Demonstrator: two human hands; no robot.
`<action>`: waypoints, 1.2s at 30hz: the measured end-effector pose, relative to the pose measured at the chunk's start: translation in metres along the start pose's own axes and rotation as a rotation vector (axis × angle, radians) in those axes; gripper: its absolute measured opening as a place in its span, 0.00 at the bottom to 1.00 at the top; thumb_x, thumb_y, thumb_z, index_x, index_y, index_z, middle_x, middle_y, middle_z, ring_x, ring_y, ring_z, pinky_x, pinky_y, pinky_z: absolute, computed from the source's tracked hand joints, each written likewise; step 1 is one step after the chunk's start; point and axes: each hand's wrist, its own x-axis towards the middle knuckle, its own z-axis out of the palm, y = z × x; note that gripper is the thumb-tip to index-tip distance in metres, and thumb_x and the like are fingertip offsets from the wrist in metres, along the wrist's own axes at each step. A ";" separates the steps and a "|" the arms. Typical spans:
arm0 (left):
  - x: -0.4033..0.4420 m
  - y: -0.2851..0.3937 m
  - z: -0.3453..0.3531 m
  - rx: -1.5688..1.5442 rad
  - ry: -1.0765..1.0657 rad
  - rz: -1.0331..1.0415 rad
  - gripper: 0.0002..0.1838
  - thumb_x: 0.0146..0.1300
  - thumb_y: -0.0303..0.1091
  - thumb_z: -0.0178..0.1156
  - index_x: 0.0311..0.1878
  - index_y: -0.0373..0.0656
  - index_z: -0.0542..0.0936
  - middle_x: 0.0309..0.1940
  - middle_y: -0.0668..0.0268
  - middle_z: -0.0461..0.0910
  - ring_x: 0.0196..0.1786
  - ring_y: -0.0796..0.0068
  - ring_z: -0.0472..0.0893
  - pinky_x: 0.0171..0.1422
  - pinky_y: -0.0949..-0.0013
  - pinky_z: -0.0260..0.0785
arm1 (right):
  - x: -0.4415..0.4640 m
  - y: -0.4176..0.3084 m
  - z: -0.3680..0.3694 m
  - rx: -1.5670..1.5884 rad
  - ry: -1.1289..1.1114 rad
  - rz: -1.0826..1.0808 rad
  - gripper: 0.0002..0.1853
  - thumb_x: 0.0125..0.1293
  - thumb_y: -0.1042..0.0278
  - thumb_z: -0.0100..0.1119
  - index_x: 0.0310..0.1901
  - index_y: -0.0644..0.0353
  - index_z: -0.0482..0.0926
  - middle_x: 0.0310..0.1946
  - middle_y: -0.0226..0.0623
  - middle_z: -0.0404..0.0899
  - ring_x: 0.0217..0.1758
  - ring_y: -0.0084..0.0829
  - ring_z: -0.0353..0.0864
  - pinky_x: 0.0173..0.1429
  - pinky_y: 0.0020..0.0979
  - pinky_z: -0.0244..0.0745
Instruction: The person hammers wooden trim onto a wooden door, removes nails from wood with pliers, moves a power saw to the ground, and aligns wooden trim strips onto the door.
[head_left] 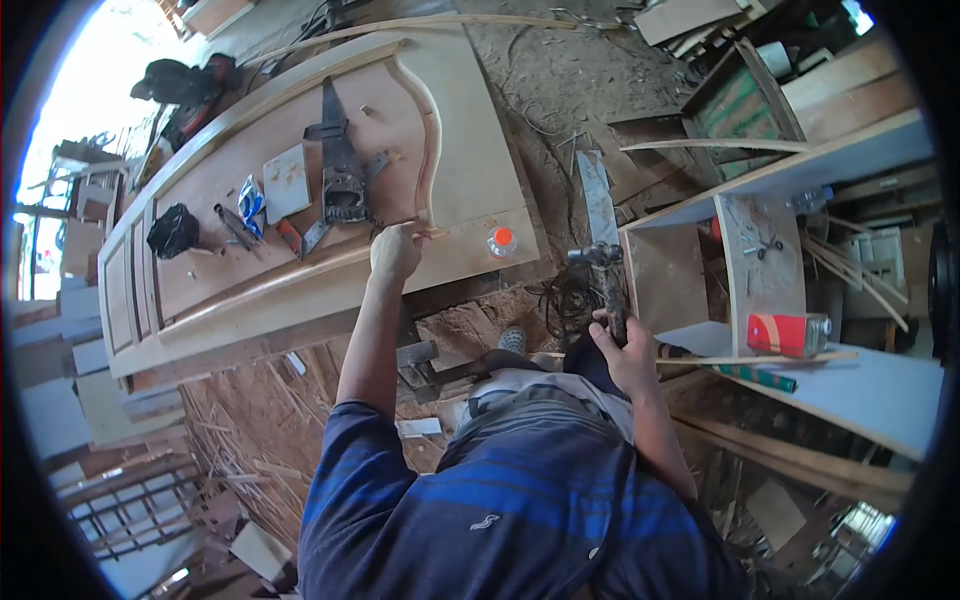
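Note:
My right hand (627, 358) is wrapped round the handle of a hammer (604, 258), its metal head upward and clear of the door. My left hand (397, 250) is closed at the near edge of a wooden door panel (480, 150), by the curved moulding (432, 160). A small light piece shows beside its fingers, but what they grip is unclear. Right of that hand stands a small clear bottle with an orange cap (503, 237). Beyond it, a handsaw (342, 175) lies on the panel beside a flat square block (287, 182).
A black plastic bag (174, 231) and a blue-and-white packet (250, 200) lie on the door's left part. At right, a white shelf unit (765, 250) holds a red-labelled can (788, 335) and a green tube (757, 378). Wood scraps (270, 420) litter the floor.

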 end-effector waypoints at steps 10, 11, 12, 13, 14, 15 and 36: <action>0.004 -0.001 0.002 -0.132 -0.051 -0.185 0.11 0.67 0.40 0.70 0.50 0.52 0.93 0.46 0.53 0.91 0.53 0.48 0.89 0.61 0.49 0.79 | 0.196 -0.041 0.015 -0.322 -0.440 -0.365 0.21 0.83 0.52 0.55 0.73 0.43 0.77 0.45 0.52 0.88 0.49 0.50 0.90 0.54 0.44 0.83; 0.005 -0.005 0.001 -0.147 -0.049 -0.180 0.11 0.67 0.41 0.70 0.50 0.52 0.93 0.46 0.54 0.91 0.53 0.49 0.89 0.61 0.50 0.79 | 0.219 -0.046 0.027 -0.345 -0.510 -0.479 0.23 0.84 0.51 0.54 0.75 0.38 0.75 0.46 0.54 0.88 0.51 0.53 0.89 0.55 0.47 0.84; 0.005 -0.006 -0.003 -0.153 -0.032 -0.210 0.11 0.67 0.41 0.71 0.49 0.52 0.94 0.46 0.54 0.91 0.53 0.49 0.89 0.61 0.50 0.79 | 0.239 -0.050 0.036 -0.442 -0.595 -0.552 0.23 0.84 0.51 0.52 0.77 0.35 0.74 0.46 0.54 0.88 0.51 0.53 0.89 0.55 0.49 0.84; 0.003 -0.005 -0.009 -0.161 -0.012 -0.242 0.11 0.67 0.42 0.71 0.49 0.51 0.94 0.47 0.54 0.91 0.53 0.49 0.89 0.61 0.50 0.79 | 0.260 -0.056 0.047 -0.540 -0.681 -0.631 0.24 0.84 0.50 0.51 0.78 0.33 0.72 0.47 0.53 0.88 0.51 0.53 0.90 0.56 0.50 0.84; 0.002 -0.006 -0.015 -0.162 0.006 -0.274 0.11 0.67 0.42 0.72 0.48 0.51 0.94 0.47 0.54 0.91 0.53 0.49 0.89 0.61 0.51 0.80 | 0.280 -0.064 0.059 -0.632 -0.761 -0.711 0.25 0.84 0.49 0.50 0.79 0.30 0.70 0.47 0.53 0.88 0.52 0.53 0.90 0.56 0.52 0.84; 0.001 -0.009 -0.014 -0.049 0.067 -0.336 0.12 0.65 0.44 0.74 0.48 0.50 0.94 0.45 0.54 0.91 0.51 0.50 0.89 0.59 0.52 0.80 | 0.298 -0.071 0.073 -0.641 -0.793 -0.795 0.26 0.84 0.49 0.50 0.80 0.29 0.69 0.48 0.52 0.88 0.51 0.53 0.90 0.56 0.52 0.84; 0.012 -0.004 -0.018 -0.254 -0.007 -0.771 0.12 0.61 0.40 0.79 0.47 0.52 0.94 0.40 0.56 0.92 0.43 0.61 0.89 0.51 0.57 0.80 | 0.373 -0.081 0.151 -0.779 -1.095 -1.252 0.35 0.82 0.64 0.48 0.85 0.19 0.57 0.38 0.46 0.84 0.35 0.49 0.90 0.39 0.50 0.86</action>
